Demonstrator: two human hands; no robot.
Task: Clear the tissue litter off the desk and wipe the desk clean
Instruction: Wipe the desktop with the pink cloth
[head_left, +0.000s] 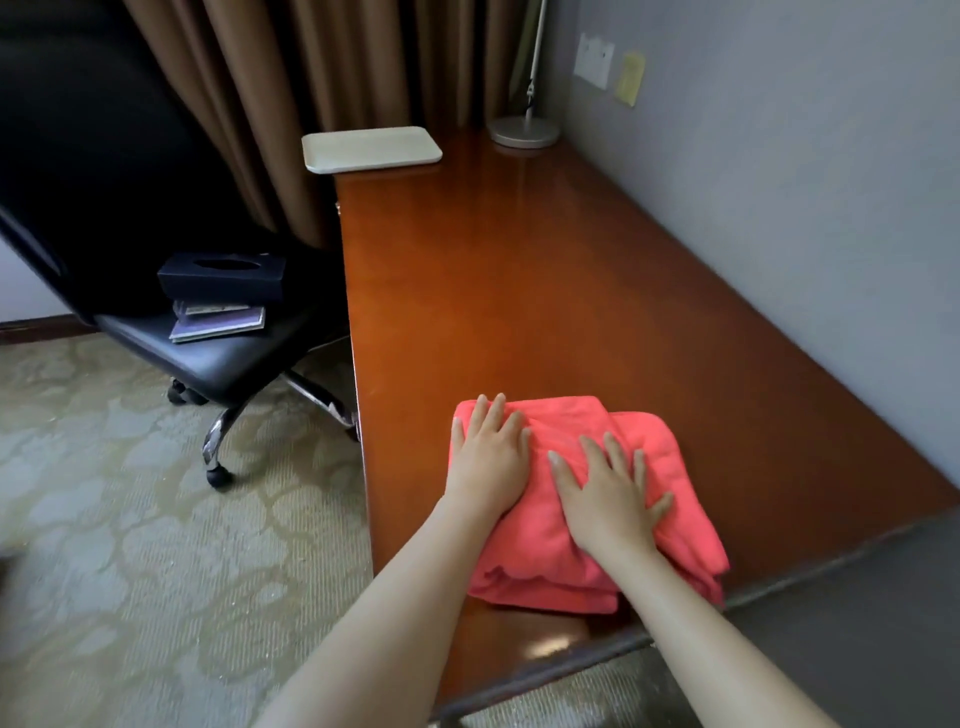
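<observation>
A folded coral-pink cloth (556, 551) lies on the glossy brown wooden desk (519, 291), near its front end. My left hand (488, 457) presses flat on the cloth's left part, fingers straight and pointing away from me. My right hand (608, 493) presses flat on the cloth's right part, fingers spread. No tissue litter shows on the desk.
A white tray (371, 148) sits at the desk's far left corner and a lamp base (523, 131) at the far end by the grey wall. A black office chair (208, 353) left of the desk carries a dark tissue box (223, 276) and booklets (218, 322).
</observation>
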